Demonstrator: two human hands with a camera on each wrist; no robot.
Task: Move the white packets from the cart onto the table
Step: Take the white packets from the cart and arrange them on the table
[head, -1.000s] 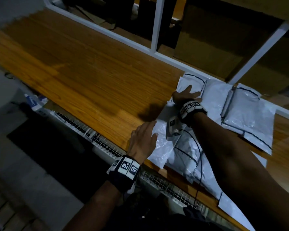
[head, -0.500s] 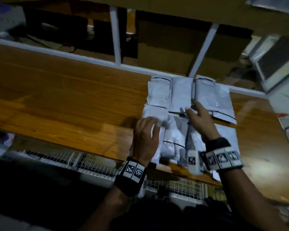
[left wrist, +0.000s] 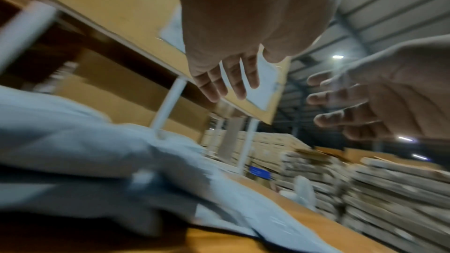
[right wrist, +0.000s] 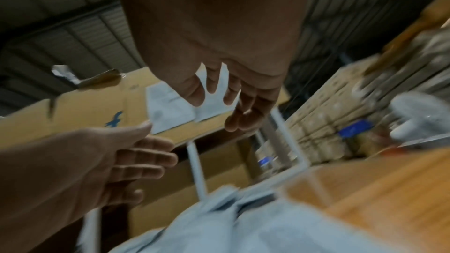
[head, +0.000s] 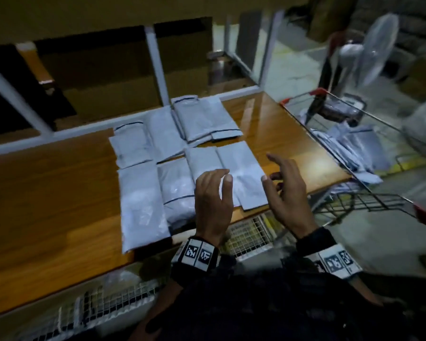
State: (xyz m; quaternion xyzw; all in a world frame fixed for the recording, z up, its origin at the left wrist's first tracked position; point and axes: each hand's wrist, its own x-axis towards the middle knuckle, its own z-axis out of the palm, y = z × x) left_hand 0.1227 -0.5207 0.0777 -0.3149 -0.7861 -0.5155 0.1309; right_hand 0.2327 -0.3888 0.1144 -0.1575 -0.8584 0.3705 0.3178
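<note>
Head view shows the white packets (head: 158, 168) lying flat on the wooden surface (head: 47, 193) in two rows, touching or overlapping along their edges. Each packet's long axis runs roughly from 6 toward 12 o'clock, tilted slightly toward 11, with the dark-lined ends of the far row pointing to 12. More packets in the cart (head: 349, 146) sit in a loose heap at 3 o'clock, beyond the surface's right end. The wire cart (head: 369, 205), with red corners, stands just beside that end.

Both hands hover above the near row, holding nothing. The left hand (head: 213, 205) has its fingers loosely spread over the middle packets; the right hand (head: 288, 190) is at 3 o'clock of it, fingers relaxed and apart, over the bare wood by the last packet. Both wrist views confirm empty, spread fingers, though they are blurred.

A white metal frame (head: 155, 67) rises at 12 o'clock behind the packets, with cardboard boxes (head: 108, 94) behind it. A standing fan (head: 369, 52) is at 2 o'clock past the cart. A wire mesh shelf (head: 246, 237) sits under the near edge.
</note>
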